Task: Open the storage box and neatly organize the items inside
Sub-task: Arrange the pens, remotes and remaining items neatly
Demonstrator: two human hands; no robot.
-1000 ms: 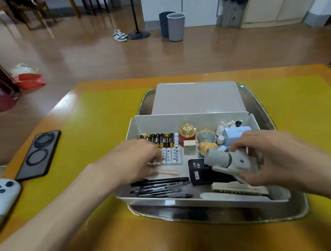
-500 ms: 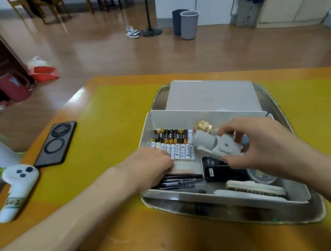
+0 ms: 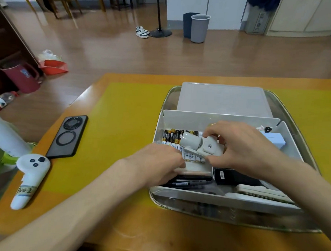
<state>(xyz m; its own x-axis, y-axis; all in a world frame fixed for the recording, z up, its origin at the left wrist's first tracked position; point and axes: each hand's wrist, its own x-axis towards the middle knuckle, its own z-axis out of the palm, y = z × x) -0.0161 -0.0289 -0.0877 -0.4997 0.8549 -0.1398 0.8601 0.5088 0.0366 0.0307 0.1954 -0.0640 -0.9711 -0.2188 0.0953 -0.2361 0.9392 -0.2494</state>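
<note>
Head view, from the left side across: off the mat's left edge lie a white controller [image 3: 30,177] and a black phone [image 3: 67,136], both well apart from the work and seemingly no part of it. Next comes the left hand [image 3: 158,164], resting low in the near-left part of the storage box [image 3: 160,125], its fingers bent down over the pens [image 3: 188,182] and the pale strip just beyond them; whether it pinches anything I cannot tell, since the fingertips are hidden. The box stands open inside a metal tray [image 3: 282,227], and its lid [image 3: 222,98] lies flat behind it, so the opening step looks finished. Sorting appears well under way: batteries [image 3: 174,138] stand in two tidy rows at the far left, pens lie side by side along the near wall. To the right, the right hand [image 3: 242,148] holds a folded grey gadget [image 3: 200,145] by its end, fingers and thumb curled round it, lifted just above the batteries and not yet set down. Beneath that hand sits a black device [image 3: 227,176], and farther right a blue box [image 3: 273,139] and pale combs [image 3: 259,193]. Finding the gadget a place seems the main job left.
</note>
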